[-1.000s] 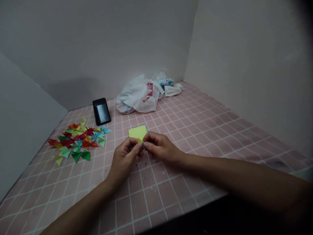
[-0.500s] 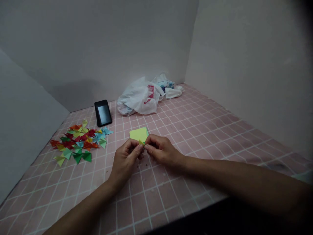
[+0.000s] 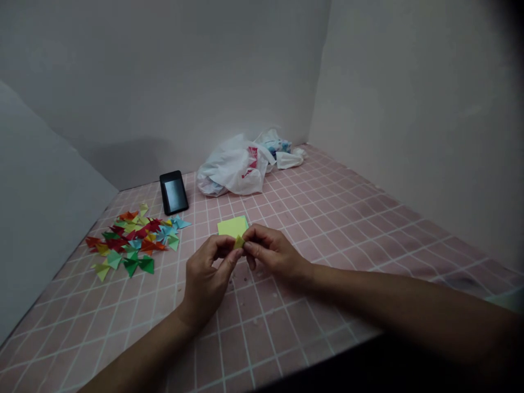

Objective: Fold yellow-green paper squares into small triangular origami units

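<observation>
Between the fingertips of both hands is a small folded yellow paper (image 3: pixel 239 242). My left hand (image 3: pixel 210 273) pinches it from the left with thumb and forefinger. My right hand (image 3: pixel 276 254) grips its right side, fingers closed. Just behind them, flat on the table, lies a stack of square paper sheets (image 3: pixel 231 226), yellow on top with a pale green edge showing at the right. Off to the left is a pile of folded paper pieces (image 3: pixel 137 234) in red, orange, yellow, green and blue. My fingers cover part of the held paper and the stack's front edge.
A black phone-like device (image 3: pixel 174 192) leans upright behind the pile. White plastic bags (image 3: pixel 235 166) with red print lie near the back wall. The table has a pink checked cover (image 3: pixel 327 218), with tiny crumbs near my hands. Walls stand at the left, back and right.
The folded yellow paper has turned and more of its face now shows between my fingers. My left hand's thumb and forefinger have spread a little wider. The view has shifted slightly.
</observation>
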### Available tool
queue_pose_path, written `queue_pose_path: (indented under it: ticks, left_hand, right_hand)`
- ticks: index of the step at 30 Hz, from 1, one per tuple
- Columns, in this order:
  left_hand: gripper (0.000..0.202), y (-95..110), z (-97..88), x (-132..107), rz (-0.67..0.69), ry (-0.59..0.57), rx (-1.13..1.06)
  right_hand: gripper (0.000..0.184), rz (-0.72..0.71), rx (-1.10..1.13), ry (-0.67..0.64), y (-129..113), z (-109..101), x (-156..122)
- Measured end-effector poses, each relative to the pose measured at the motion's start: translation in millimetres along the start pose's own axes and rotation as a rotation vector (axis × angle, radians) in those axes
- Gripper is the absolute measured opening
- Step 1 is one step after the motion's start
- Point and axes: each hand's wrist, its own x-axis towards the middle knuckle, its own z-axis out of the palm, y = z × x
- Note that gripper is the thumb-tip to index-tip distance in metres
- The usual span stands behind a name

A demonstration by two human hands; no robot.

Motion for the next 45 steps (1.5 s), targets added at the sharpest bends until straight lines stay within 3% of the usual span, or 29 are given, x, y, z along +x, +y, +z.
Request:
queue_pose_path:
  ticks: [5,27,45]
  left_hand:
    - [0.015,-1.7,3.3,-3.9,0.04,0.077,0.002]
    - [0.016,-1.0,3.8,-5.9,0.011,0.042,-0.12]
    - [0.009,5.7,-0.1,0.0,0.089,-0.005,0.003]
  right_hand:
    - [0.006,0.013,0.06,-0.018,1.7,0.1,0.7]
    - [0.012,0.103,0.208,-0.013,6.2,0.0,1.9]
    - [0.014,0.119,0.188,-0.005,6.2,0.4,2.1]
